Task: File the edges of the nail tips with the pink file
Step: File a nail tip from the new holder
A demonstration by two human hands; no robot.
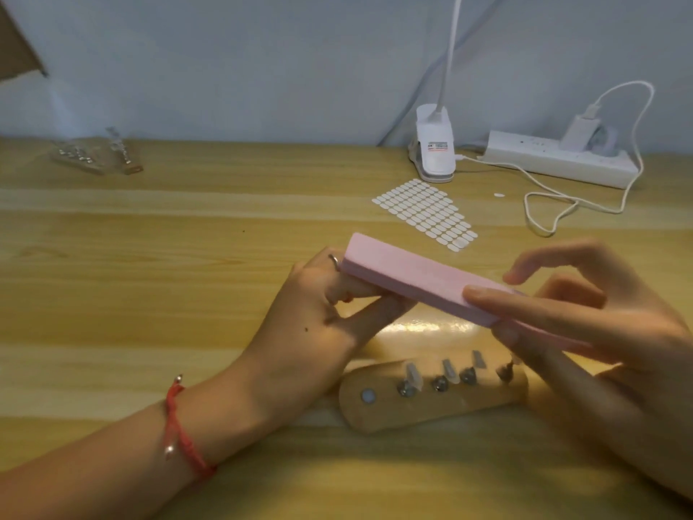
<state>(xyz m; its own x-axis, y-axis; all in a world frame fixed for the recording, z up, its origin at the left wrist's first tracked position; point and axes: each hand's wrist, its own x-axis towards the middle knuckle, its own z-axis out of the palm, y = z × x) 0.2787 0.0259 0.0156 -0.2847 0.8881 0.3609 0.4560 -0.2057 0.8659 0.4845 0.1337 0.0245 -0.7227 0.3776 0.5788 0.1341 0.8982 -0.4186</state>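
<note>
1. Two grips share the pink file (423, 283), a long block held in the air above the worktop (150, 257). It slopes down from the left grip (322, 317) toward the right grip (600, 332).
2. The right grip pinches the near end. Its thumb (525, 305) lies along the side face, other fingers go underneath, and the forefinger is lifted clear of the top face.
3. The left grip is curled round the far end, with a ringed finger behind it and the others tucked beneath. Whether it also pinches a nail tip against the underside is hidden.
4. The file looks light and foam-like: probably stiff enough to stay straight, a little yielding under pressure, and gritty rather than slippery. Holding it at one end with a thumb along the side would leave most of its length free for strokes.
5. Just below the right grip, four nail tips (412, 373) stand on pegs in a wooden holder (375, 418), apart from the file. They look thin, clear and springy, so a hard stroke could bend one or knock it off its peg. Light passes with the holder steadied seem wise.
6. Beyond both grips lies a sheet of white stickers (423, 212). Past that are a clip lamp (435, 148) and a power strip (555, 159) with its cable (543, 204). Far beyond the left grip lie some clear packets (93, 152).
</note>
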